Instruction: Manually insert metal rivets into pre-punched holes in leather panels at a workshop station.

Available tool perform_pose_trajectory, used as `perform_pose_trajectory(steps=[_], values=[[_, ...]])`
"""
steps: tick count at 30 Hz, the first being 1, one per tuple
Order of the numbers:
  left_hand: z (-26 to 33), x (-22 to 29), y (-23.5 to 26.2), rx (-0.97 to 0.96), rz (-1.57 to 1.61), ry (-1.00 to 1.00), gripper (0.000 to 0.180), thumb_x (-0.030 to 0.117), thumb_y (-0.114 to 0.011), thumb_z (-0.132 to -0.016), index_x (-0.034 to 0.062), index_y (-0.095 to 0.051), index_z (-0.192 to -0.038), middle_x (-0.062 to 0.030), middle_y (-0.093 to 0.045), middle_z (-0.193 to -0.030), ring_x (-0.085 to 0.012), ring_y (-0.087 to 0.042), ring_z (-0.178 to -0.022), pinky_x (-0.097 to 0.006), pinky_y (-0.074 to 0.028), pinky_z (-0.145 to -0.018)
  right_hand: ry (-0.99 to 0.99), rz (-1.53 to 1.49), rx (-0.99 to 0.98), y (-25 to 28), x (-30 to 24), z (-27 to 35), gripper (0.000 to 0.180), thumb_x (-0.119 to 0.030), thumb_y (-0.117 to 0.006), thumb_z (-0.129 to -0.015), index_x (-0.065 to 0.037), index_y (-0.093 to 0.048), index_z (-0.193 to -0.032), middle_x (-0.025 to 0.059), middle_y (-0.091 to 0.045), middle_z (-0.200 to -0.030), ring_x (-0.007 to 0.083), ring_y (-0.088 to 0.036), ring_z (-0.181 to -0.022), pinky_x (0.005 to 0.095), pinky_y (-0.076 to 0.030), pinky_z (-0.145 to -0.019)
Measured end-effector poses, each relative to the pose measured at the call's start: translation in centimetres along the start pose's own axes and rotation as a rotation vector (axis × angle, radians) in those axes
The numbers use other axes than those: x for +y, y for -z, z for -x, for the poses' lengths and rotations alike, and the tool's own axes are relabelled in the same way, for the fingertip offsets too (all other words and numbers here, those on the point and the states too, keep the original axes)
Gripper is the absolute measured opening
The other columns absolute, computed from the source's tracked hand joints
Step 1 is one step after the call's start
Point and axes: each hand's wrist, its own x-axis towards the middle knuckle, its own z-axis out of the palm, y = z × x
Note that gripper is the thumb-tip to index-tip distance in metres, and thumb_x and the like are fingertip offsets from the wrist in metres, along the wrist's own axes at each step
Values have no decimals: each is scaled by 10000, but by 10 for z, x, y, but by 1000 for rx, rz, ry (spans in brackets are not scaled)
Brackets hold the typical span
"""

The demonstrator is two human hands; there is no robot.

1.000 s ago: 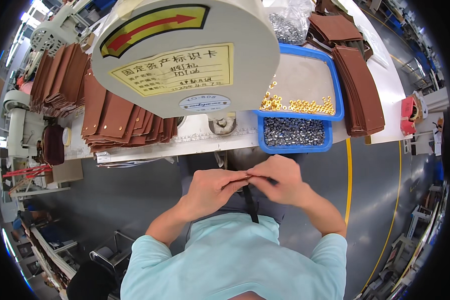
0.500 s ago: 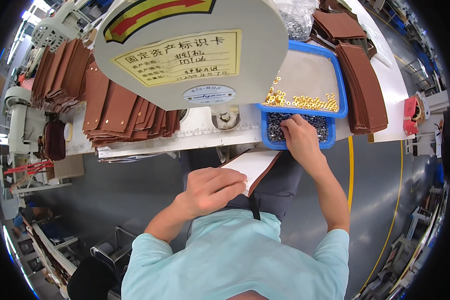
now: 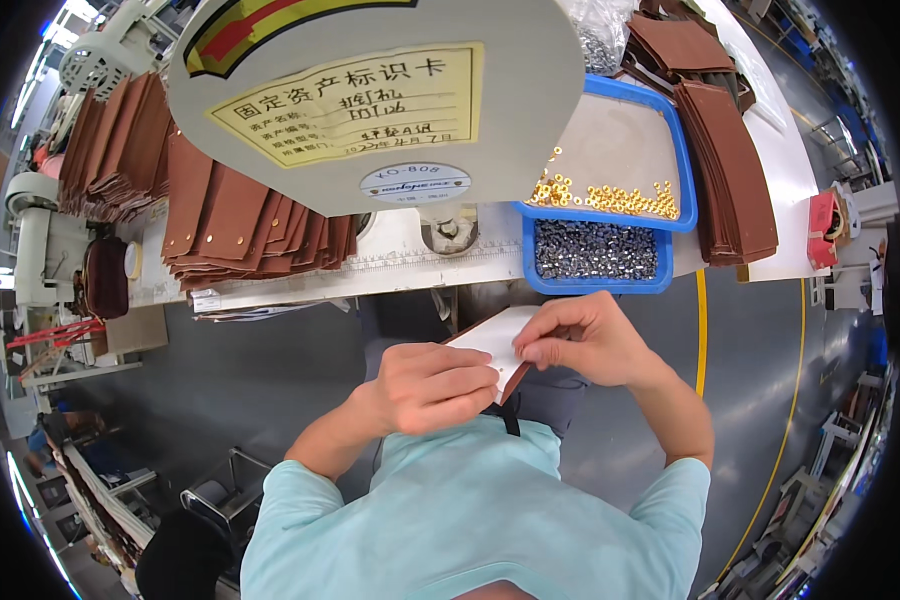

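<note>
My left hand grips a brown leather-like panel with a white face, held low over my lap. The fingers of my right hand are pinched together at the right side of the white face. Whatever sits between those fingertips is hidden or too small to name. Beyond my hands, at the table's edge, a small blue tray holds many silvery-dark metal rivet parts. Partly over it lies a larger blue tray with gold-coloured rivet caps gathered along its near side.
A pale machine head overhangs the white table. Stacks of brown panels lie at the left and far right. A clear bag stands behind the trays. Yellow lines mark the grey floor.
My right hand has come back from the small tray of silvery parts to the white-faced panel. My left hand still holds the panel, shifted slightly.
</note>
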Motion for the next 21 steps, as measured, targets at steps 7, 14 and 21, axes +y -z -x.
perform_pose_trajectory(steps=[7, 14, 21], values=[[0, 4, -3, 37, 23, -65, 178, 35, -769, -670, 45, -669, -817, -50, -663, -895, -206, -728, -767, -273, -565, -561, -232, -245, -284, -4, 0, -9, 118, -11, -765, -898, 27, -769, -1010, 64, -755, -927, 102, -685, -851, 247, -548, -783], [5, 5, -10, 37, 48, -86, 198, 3, -775, -660, 19, -679, -832, -63, -644, -897, -205, -711, -768, -290, -582, -596, -432, -387, -319, -6, 11, -14, 103, -59, -799, -875, -5, -780, -961, 38, -749, -835, 73, -569, -673, 223, -427, -609], [5, 6, -10, 44, 54, -77, 197, -2, -784, -665, 23, -674, -827, -56, -634, -889, -205, -701, -750, -291, -583, -600, -484, -449, -266, -6, 12, -9, 104, 17, -780, -859, 26, -766, -962, 53, -751, -865, 86, -658, -760, 222, -505, -680]])
